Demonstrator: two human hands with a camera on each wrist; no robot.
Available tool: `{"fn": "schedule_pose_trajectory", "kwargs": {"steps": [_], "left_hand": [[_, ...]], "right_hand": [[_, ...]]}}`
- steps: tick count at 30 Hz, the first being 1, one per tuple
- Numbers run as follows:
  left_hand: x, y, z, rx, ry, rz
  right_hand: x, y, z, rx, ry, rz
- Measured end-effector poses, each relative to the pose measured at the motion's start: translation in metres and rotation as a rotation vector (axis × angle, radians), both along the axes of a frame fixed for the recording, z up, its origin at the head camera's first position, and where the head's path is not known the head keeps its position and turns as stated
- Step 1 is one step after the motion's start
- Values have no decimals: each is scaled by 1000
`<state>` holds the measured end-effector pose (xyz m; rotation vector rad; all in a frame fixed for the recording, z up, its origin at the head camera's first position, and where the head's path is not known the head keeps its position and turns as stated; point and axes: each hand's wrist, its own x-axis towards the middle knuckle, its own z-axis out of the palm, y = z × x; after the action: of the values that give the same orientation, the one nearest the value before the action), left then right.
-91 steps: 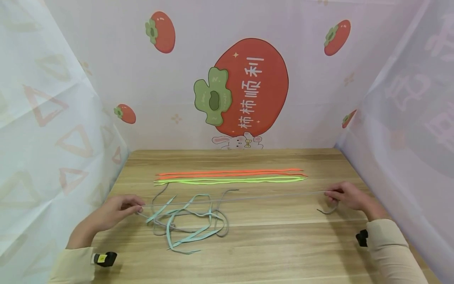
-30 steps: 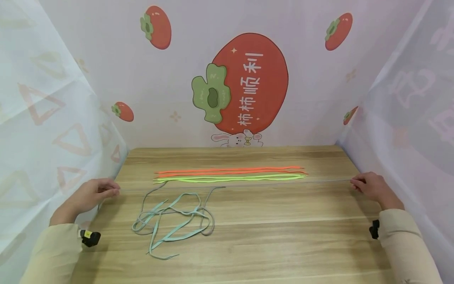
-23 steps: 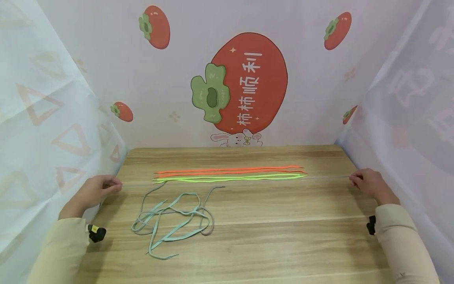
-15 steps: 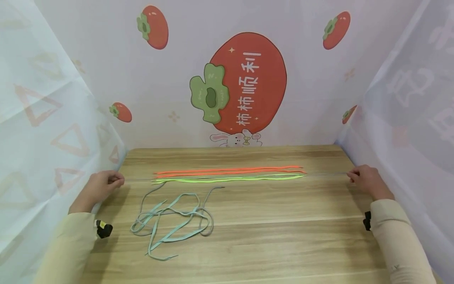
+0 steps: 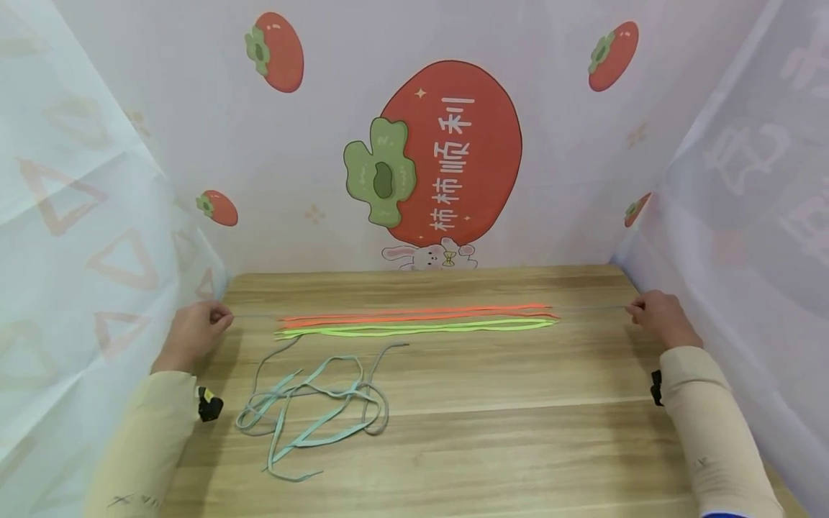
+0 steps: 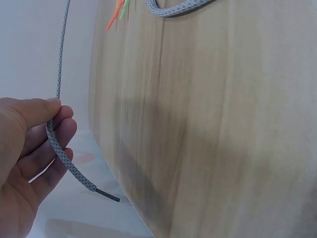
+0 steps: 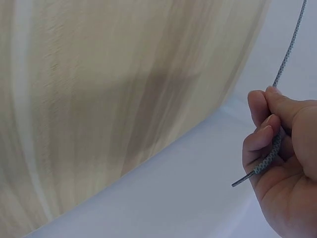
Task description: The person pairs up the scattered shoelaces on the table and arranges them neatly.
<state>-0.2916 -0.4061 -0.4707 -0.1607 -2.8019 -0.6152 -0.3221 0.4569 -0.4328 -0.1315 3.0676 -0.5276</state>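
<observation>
L hand [image 5: 202,329] and R hand [image 5: 663,318] each pinch a grey lace [image 6: 61,49] nr one end, tips hanging free. Stretched straight btwn them, its long axis runs approx. parallel to the table's [image 5: 518,446] far edge, in line w/ the orange laces [image 5: 479,310]; any gap above them is unclear.

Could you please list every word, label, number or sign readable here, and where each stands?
"柿柿顺利": on the large printed red persimmon.
Right side cloth: pale characters, too faint to read.
Persimmon's green leaves: tiny marks, unreadable.
Yellow label on black left-wrist device: too small to read.
Left sleeve and right sleeve: dark marks, unreadable.
</observation>
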Motion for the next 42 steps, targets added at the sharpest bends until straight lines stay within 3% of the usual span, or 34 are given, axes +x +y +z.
{"fn": "schedule_pose_trajectory", "kwargs": {"steps": [11, 20, 27, 34, 42], "left_hand": [[-22, 8, 1, 3, -8, 66], [-37, 9, -9, -15, 1, 113], [-51, 13, -7, -45, -30, 109], [-53, 22, -6, -62, -2, 96], [-56, 27, -12, -56, -59, 106]], "right_hand": [[-17, -12, 0, 18, -8, -15], [-33, -25, -7, 30, 29, -34], [-44, -38, -3, 0, 14, -67], [-54, -39, -13, -1, 43, -62], [-58, -44, -16, 37, 72, -59]]}}
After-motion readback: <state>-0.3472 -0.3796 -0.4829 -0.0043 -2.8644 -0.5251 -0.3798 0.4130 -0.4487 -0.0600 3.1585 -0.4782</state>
